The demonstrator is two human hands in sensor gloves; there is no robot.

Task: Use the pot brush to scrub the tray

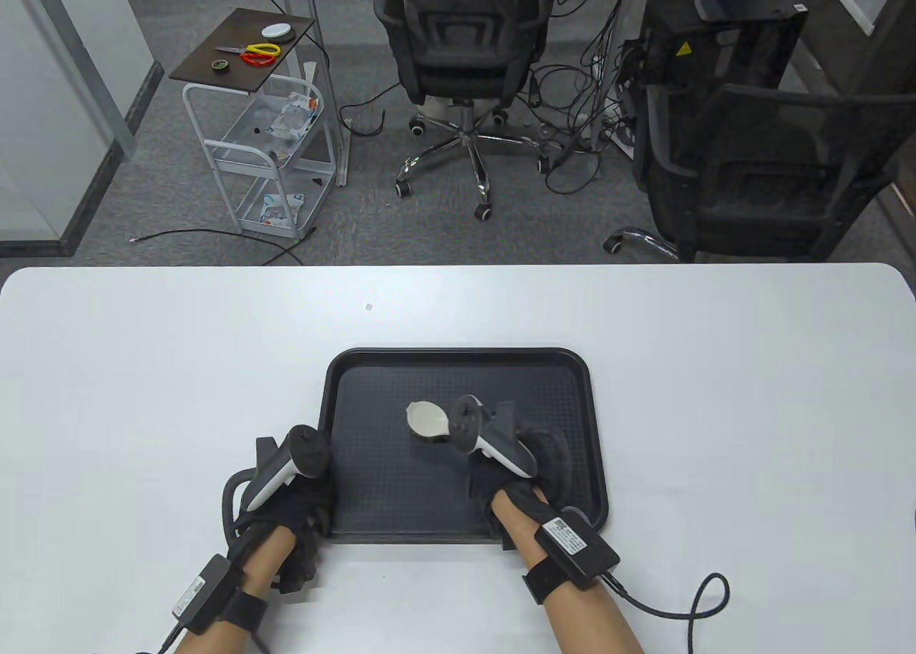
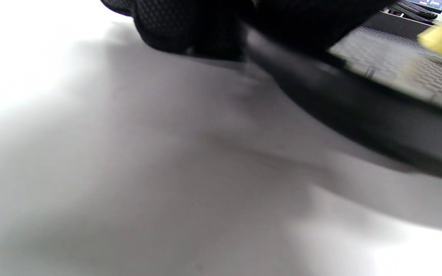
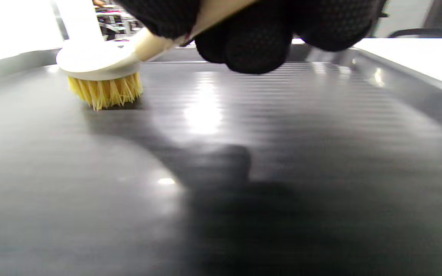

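R hand (image 1: 517, 468) grips pot brush (image 3: 100, 73) handle, bristles on tray (image 1: 458, 368) floor; L hand (image 1: 297, 500) at tray's near-left corner on surface (image 1: 143, 368), grip can't tell.

Table view bright, sharp; left wrist view heavily blurred; glare on tray (image 3: 205, 111).

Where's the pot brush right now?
In the table view the pot brush sits near the middle of the black tray, held by the right hand; the right wrist view shows its yellow bristles on the tray floor.
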